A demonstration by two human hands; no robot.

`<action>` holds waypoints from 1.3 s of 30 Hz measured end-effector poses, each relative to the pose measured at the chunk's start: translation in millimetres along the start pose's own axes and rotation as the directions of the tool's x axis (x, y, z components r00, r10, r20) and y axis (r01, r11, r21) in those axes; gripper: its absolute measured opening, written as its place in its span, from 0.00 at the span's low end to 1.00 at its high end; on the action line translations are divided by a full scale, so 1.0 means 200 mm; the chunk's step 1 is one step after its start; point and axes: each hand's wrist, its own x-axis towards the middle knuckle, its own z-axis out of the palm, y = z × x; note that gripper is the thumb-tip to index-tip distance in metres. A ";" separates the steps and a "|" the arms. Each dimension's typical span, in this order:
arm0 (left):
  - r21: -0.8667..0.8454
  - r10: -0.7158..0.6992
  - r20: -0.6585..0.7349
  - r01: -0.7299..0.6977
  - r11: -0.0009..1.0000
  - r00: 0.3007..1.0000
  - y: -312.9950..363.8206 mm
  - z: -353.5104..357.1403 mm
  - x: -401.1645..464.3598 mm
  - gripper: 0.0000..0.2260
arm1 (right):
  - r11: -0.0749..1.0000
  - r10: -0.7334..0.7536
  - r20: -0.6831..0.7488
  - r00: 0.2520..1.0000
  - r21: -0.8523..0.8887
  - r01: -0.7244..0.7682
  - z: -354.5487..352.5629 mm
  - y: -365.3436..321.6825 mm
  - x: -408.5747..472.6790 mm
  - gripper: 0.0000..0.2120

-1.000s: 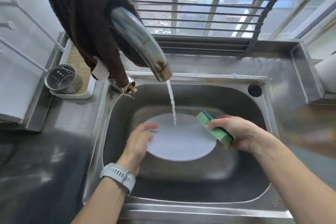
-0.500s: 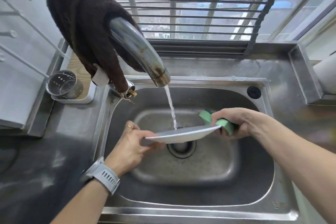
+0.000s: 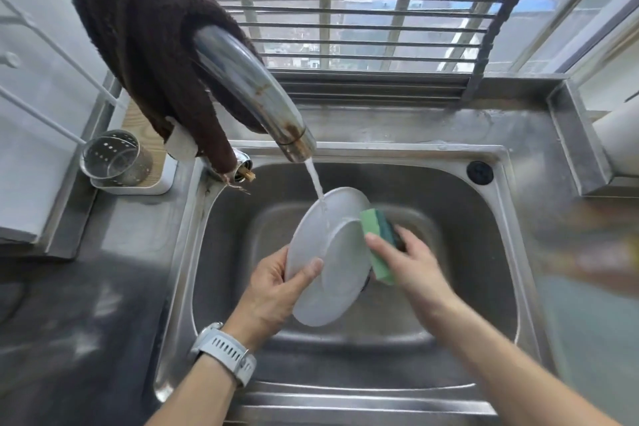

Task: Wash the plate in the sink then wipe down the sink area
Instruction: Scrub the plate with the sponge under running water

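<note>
A white plate (image 3: 330,259) is tilted up over the steel sink (image 3: 460,252), its underside turned toward me. My left hand (image 3: 276,287) grips its lower left rim, thumb across the face. My right hand (image 3: 411,263) holds a green sponge (image 3: 377,242) pressed against the plate's right edge. Water runs from the chrome tap (image 3: 249,90) onto the top of the plate.
A dark brown cloth (image 3: 145,45) hangs over the tap. A perforated steel cup (image 3: 116,157) stands in a white holder at the left. Steel counter (image 3: 86,287) lies left of the sink, a window grille behind, and an overflow hole (image 3: 479,172) at the back right.
The plate has turned from flat, through edge-on, to tilted up with its underside facing me. My left hand shifted to the lower rim; the sponge moved onto the plate's right edge.
</note>
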 end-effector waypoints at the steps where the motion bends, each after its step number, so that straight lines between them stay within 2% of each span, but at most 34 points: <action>1: -0.051 0.012 -0.021 -0.014 0.999 1.000 0.00 0.02 0.00 0.10 | 0.987 -0.129 0.002 0.992 -0.093 0.128 0.04 0.04 -0.05 0.32; 2: -0.086 0.024 -0.050 -0.028 0.996 0.998 0.00 0.04 0.00 0.11 | 0.949 -0.262 0.023 0.965 -0.175 0.262 0.09 0.07 -0.09 0.35; 4: -0.094 0.041 -0.148 -0.055 0.994 0.988 -0.02 0.09 0.01 0.08 | 0.802 -0.509 0.055 0.859 -0.332 0.496 0.18 0.10 -0.13 0.32; 5: -0.093 0.044 -0.220 -0.066 0.993 0.975 -0.03 0.11 0.01 0.06 | 0.709 -0.596 0.065 0.800 -0.427 0.562 0.23 0.11 -0.12 0.29; 7: -0.117 0.026 -0.359 -0.073 0.990 0.933 -0.05 0.13 0.03 0.06 | 0.563 -0.692 0.088 0.717 -0.555 0.612 0.29 0.09 -0.08 0.27; 9: -0.136 0.015 -0.452 -0.086 0.987 0.892 -0.05 0.15 0.05 0.10 | 0.515 -0.713 0.091 0.695 -0.604 0.608 0.29 0.06 0.01 0.27; 13: -0.180 -0.021 -0.557 -0.096 0.979 0.830 -0.03 0.16 0.06 0.13 | 0.567 -0.630 0.003 0.776 -0.681 0.464 0.21 0.03 0.14 0.27; 16: -0.133 -0.027 -0.615 -0.070 0.989 0.788 -0.03 0.17 0.07 0.16 | 0.523 -0.659 0.107 0.744 -0.646 0.556 0.26 0.06 0.00 0.27; 19: -0.160 -0.072 -0.649 -0.043 0.986 0.758 -0.04 0.16 0.08 0.18 | 0.464 -0.682 0.212 0.700 -0.614 0.638 0.31 0.08 -0.05 0.26; 24: -0.108 -0.081 -0.695 0.009 0.994 0.715 -0.04 0.15 0.09 0.19 | 0.585 -0.580 0.021 0.814 -0.685 0.434 0.23 0.04 0.18 0.27; 26: -0.104 -0.092 -0.685 0.028 0.994 0.723 -0.02 0.16 0.09 0.20 | 0.577 -0.610 0.043 0.791 -0.661 0.480 0.23 0.06 0.09 0.26; 30: -0.105 -0.061 -0.687 -0.017 0.994 0.724 -0.04 0.17 0.08 0.24 | 0.472 -0.687 0.198 0.699 -0.610 0.636 0.28 0.09 -0.03 0.25; 34: -0.046 0.000 -0.683 -0.043 0.998 0.730 -0.04 0.17 0.08 0.18 | 0.592 -0.572 0.007 0.820 -0.689 0.418 0.21 0.05 0.16 0.26; 36: -0.035 0.022 -0.673 -0.062 0.997 0.739 -0.03 0.17 0.08 0.16 | 0.592 -0.602 0.017 0.799 -0.662 0.460 0.21 0.06 0.10 0.26; 39: -0.014 0.031 -0.681 -0.055 0.998 0.732 -0.03 0.19 0.08 0.13 | 0.511 -0.674 0.166 0.720 -0.598 0.617 0.28 0.08 -0.04 0.25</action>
